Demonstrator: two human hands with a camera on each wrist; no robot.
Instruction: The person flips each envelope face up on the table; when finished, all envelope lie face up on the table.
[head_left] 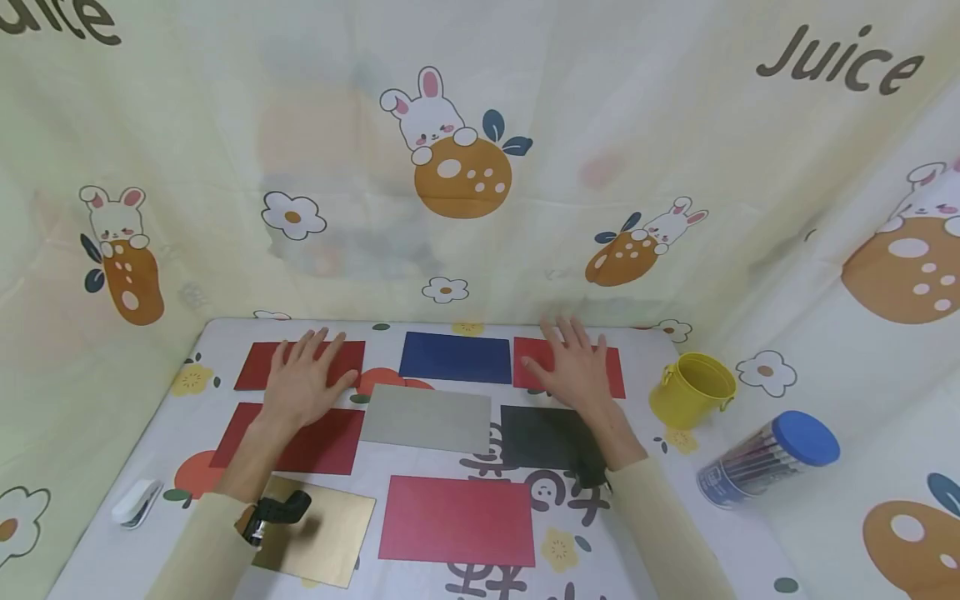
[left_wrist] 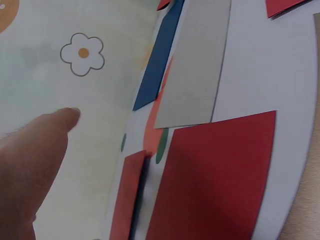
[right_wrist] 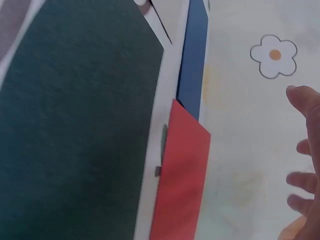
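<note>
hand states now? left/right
Left hand: open, fingers flat over the dark red sheet.
Right hand: open, fingers spread over the red sheet.

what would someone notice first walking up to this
Two open hands lie flat over the far row of coloured cards: the left hand on a dark red card, the right hand on a red card. Between them lies a blue card. A yellow bucket stands at the right.
</note>
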